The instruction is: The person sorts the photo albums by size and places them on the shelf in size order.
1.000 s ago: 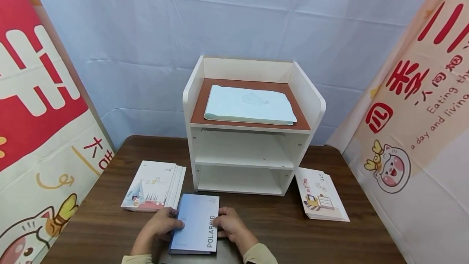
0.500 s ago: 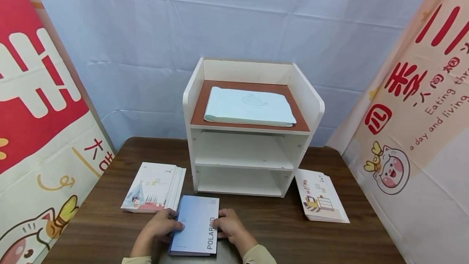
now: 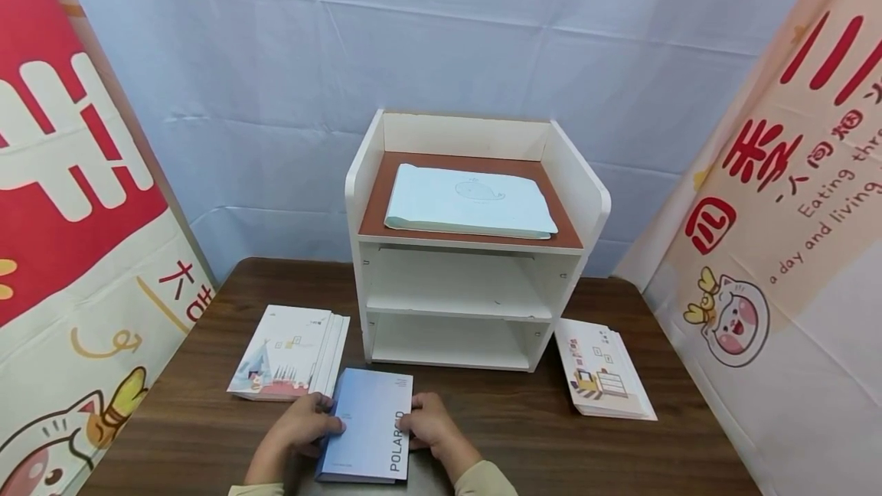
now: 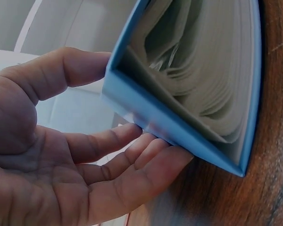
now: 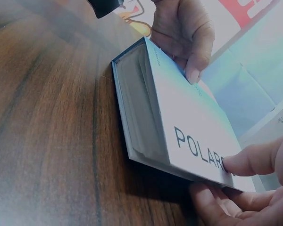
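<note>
A blue photo album point(image 3: 368, 423) with "POLAROID" on its cover lies at the table's front. My left hand point(image 3: 299, 429) holds its left side, thumb on the cover's edge and fingers against the blue spine point(image 4: 165, 120), as the left wrist view shows. On the opposite side my right hand point(image 3: 432, 425) grips the album, with the thumb over the lettering and the other fingers at the lower edge. Clear sleeves and layered pages point(image 4: 203, 61) show inside the album's open end in the left wrist view. How far the fingers reach underneath is hidden.
A white shelf unit point(image 3: 458, 314) stands behind the album, a whale-drawn pad point(image 3: 472, 201) on its top. Illustrated white booklets are stacked on the left point(image 3: 285, 350) and right point(image 3: 602, 370) of the dark wooden table point(image 3: 524, 435).
The head view has tilted very slightly, so everything sits a few pixels lower. Both hands keep their hold and the album stays in place.
</note>
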Tool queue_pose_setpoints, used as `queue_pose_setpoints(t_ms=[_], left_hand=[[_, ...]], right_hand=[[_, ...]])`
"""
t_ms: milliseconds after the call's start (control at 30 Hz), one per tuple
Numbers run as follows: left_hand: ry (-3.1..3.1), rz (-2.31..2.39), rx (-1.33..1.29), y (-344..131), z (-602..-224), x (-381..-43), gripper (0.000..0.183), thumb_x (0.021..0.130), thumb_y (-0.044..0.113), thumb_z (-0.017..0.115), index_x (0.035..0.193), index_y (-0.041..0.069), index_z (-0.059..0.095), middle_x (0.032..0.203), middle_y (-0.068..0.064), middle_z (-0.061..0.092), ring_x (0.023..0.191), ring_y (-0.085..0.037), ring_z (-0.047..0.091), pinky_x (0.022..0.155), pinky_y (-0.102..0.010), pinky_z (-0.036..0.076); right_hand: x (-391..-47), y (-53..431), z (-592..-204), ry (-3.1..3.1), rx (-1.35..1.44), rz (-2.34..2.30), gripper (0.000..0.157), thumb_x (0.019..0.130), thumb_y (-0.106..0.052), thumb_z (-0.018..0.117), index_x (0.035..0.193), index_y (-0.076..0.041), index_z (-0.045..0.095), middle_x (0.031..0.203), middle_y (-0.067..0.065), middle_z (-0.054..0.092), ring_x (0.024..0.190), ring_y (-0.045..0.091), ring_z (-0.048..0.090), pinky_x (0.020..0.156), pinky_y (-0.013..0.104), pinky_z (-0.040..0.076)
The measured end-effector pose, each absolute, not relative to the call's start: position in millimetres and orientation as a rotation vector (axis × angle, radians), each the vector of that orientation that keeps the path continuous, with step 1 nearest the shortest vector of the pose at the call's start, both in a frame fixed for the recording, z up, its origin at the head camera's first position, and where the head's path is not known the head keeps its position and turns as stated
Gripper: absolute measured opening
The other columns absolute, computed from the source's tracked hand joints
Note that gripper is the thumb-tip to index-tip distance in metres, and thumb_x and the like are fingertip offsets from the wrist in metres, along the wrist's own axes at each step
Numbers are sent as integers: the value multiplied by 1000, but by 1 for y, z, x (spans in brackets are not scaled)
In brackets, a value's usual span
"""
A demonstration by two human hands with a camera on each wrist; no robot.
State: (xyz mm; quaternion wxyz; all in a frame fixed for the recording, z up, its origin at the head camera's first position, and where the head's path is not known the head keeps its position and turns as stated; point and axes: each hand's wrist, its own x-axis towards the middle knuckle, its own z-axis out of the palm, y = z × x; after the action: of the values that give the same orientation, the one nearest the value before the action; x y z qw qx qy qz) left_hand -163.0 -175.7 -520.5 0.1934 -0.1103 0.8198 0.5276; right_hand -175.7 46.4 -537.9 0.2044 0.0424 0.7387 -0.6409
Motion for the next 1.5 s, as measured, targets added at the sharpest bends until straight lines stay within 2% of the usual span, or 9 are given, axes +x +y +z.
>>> queue_pose_setpoints(t_ms=[500, 700, 867, 967, 1167, 1300, 1500], left_hand=[[2309, 1471, -320, -173, -520, -163, 49, 72, 6, 69, 111, -16, 48, 95, -23, 54, 83, -33, 56, 58, -47, 53], [2308, 1459, -302, -171, -518, -160, 51, 73, 8, 71, 114, -15, 49, 97, -23, 55, 84, -34, 57, 59, -47, 53], [2426, 1357, -240, -171, -514, -160, 46, 74, 11, 72, 108, -12, 53, 95, -19, 59, 83, -32, 58, 64, -47, 51], [2542, 1245, -191, -171, -510, -161, 44, 74, 14, 73, 105, -11, 55, 94, -19, 62, 85, -34, 59, 70, -48, 49], [2646, 1108, -178, -172, -501, -164, 52, 75, 25, 74, 107, -12, 55, 97, -23, 60, 90, -37, 57, 78, -52, 45], [2669, 1084, -179, -178, -496, -165, 54, 76, 27, 73, 109, -12, 55, 97, -23, 60, 91, -37, 56, 79, -53, 44], [2680, 1117, -173, -187, -492, -164, 55, 78, 30, 72, 109, -13, 54, 94, -21, 61, 89, -37, 57, 76, -51, 46]], right_hand=[[-177, 48, -537, 2084, 144, -1750, 30, 72, 13, 58, 102, 11, 54, 77, 15, 58, 65, 21, 62, 56, 34, 54], [-174, 53, -535, 2180, 122, -1699, 42, 71, 10, 60, 111, 13, 49, 76, 10, 57, 63, 19, 59, 53, 33, 52], [-169, 56, -524, 2360, 5, -1642, 53, 69, 7, 61, 118, 16, 43, 70, 9, 56, 55, 18, 54, 46, 30, 47], [-170, 56, -515, 2492, -94, -1509, 53, 70, 2, 64, 118, 14, 45, 74, 12, 57, 62, 22, 55, 53, 35, 46], [-174, 59, -504, 2676, -249, -1248, 44, 72, -8, 71, 109, 9, 54, 96, 24, 59, 90, 38, 55, 77, 52, 45], [-177, 59, -496, 2718, -303, -1153, 42, 73, -12, 73, 106, 8, 57, 101, 23, 59, 97, 40, 54, 83, 54, 42], [-180, 53, -491, 2755, -340, -1084, 41, 75, -16, 72, 108, 5, 59, 101, 21, 59, 98, 38, 54, 84, 52, 42]])
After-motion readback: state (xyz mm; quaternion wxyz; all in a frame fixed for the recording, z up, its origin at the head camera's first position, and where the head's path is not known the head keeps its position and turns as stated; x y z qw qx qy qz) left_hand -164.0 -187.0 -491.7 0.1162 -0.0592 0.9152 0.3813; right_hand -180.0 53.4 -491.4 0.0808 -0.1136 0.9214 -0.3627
